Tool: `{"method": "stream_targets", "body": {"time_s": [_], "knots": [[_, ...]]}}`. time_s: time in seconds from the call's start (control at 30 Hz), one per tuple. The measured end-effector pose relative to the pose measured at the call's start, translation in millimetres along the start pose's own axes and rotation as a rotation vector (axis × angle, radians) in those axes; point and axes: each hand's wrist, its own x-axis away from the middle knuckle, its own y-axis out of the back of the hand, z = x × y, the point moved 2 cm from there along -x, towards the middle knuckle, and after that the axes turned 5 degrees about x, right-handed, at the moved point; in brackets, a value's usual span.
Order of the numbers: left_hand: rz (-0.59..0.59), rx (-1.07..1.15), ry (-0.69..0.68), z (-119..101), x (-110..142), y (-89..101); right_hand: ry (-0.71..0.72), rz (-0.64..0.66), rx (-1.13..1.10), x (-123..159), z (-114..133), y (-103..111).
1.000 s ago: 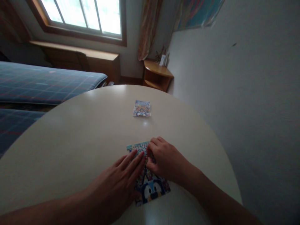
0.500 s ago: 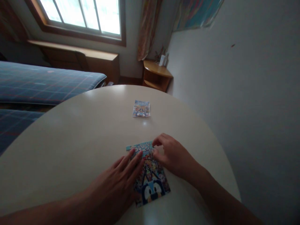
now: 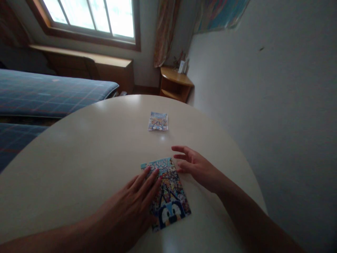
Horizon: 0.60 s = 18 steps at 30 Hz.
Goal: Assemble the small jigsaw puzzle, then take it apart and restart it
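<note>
Head view: left hand (image 3: 137,198) apparently touches printed sheet (image 3: 171,191).

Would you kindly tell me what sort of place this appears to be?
Probably a bedroom in a home: a blue plaid mattress lies beyond the round, glossy cream table, and a patterned orange-brown fabric curtain hangs beside a wood-framed glass window.

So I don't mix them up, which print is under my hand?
The nearer, larger print, partly beneath your left hand; the smaller print lies farther back, untouched.
</note>
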Motion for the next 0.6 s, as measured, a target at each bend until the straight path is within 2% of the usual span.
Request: {"method": "stream_targets", "body": {"time_s": [0.23,0.37,0.6], "knots": [[-0.056,0.031,-0.012,1.7,1.6,-4.4,0.058,-0.028,0.058,-5.1,-4.7,-0.2],[-0.037,0.019,-0.014,1.0,0.4,-2.2,0.08,-0.044,0.094,-6.5,-5.9,-0.3],[-0.017,0.03,-0.032,-0.2,-0.8,2.0,0.043,0.038,0.045,-5.3,-11.3,-2.8]]}}
